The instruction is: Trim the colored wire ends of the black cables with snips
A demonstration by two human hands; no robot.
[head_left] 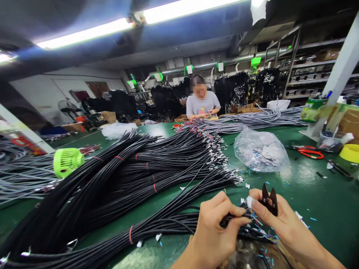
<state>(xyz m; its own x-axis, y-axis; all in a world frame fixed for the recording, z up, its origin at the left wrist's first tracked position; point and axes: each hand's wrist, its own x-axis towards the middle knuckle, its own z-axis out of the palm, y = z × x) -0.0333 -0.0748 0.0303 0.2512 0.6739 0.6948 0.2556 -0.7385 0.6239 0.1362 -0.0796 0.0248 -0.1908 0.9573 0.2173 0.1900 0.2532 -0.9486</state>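
Observation:
My left hand is closed in a pinch on the end of a black cable at the bottom centre. My right hand is closed around small black snips, blades pointing up, with its thumb pressed against the same cable end, where thin coloured wires stick out. The cable belongs to a bundle of black cables banded with red ties, spread across the green table to my left.
A clear plastic bag of small parts lies ahead on the right. Red-handled scissors, a yellow bowl and a small tub sit far right. A green fan rests at left. Grey cables and a seated person are across the table.

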